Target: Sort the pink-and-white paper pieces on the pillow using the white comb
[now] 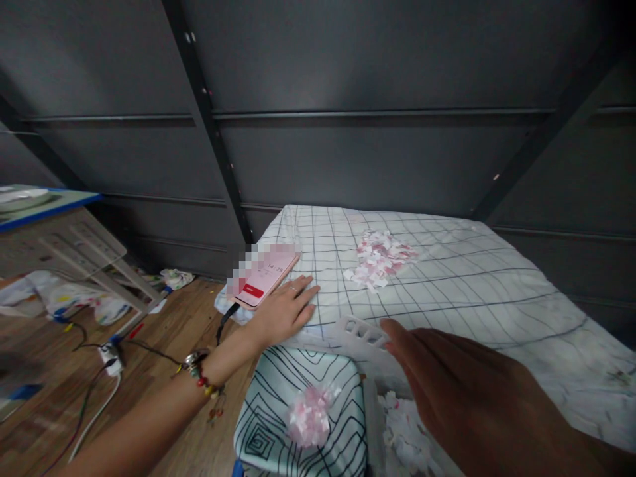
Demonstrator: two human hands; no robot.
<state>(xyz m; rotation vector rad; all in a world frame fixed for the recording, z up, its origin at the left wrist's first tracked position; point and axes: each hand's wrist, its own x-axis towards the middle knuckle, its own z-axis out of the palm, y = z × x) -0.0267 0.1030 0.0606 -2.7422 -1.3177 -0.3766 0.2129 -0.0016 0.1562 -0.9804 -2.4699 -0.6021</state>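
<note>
My left hand (pixel 285 311) lies on the white checked cloth, palm down with fingers spread, right beside a pink phone (pixel 261 281) with a cable plugged in. My right hand (pixel 467 391) is close to the camera, back of the hand up, over a white plastic basket (pixel 360 331) with a slotted rim. Most of its fingers are hidden, and I cannot tell whether it touches the rim. White and pink paper scraps (pixel 405 430) lie inside the basket. A small heap of paper strips (pixel 380 258) rests on the cloth ahead.
A stool with a patterned cover (pixel 298 371) stands in front, bearing a shiny pink-white tuft (pixel 313 417). Left on the wooden floor are a power strip (pixel 110 358) and cables. A blue-edged table (pixel 54 215) stands at far left. Dark panels (pixel 372 159) rise behind the cloth-covered surface.
</note>
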